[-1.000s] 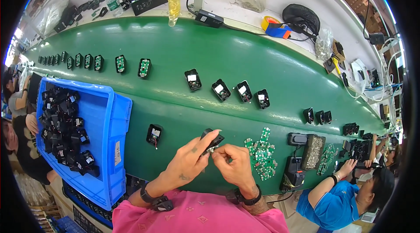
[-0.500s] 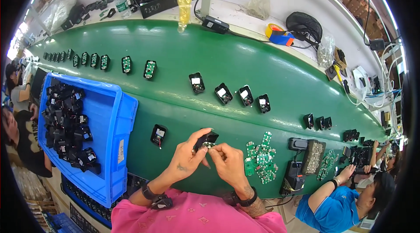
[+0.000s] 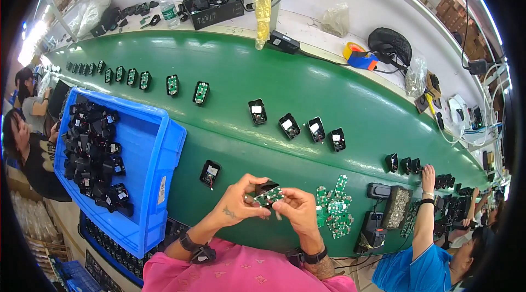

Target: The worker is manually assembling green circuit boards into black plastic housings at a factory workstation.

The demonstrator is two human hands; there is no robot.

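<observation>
In front of my chest, my left hand (image 3: 236, 200) is closed around a small black plastic case (image 3: 267, 185), mostly hidden behind a board. My right hand (image 3: 300, 211) pinches that green circuit board (image 3: 269, 197), which lies tilted over the case with its component side showing. Left of my hands, an open black case (image 3: 209, 173) with a white part and thin wires inside stands on the green work surface (image 3: 230, 152). To the right of my right hand lies a loose pile of green circuit boards (image 3: 335, 207).
A blue crate (image 3: 143, 127) of black cases stands at left. Across the green surface run cases with boards (image 3: 201, 92) and open cases (image 3: 289, 125). A granular block (image 3: 396, 208) sits right of the boards. A co-worker's hand (image 3: 428, 178) reaches toward cases at right.
The circuit board, mostly hidden before, now shows broadly between my hands. My view has shifted, moving the scene rightward in the picture. The co-worker's arm at right has stretched out toward black cases.
</observation>
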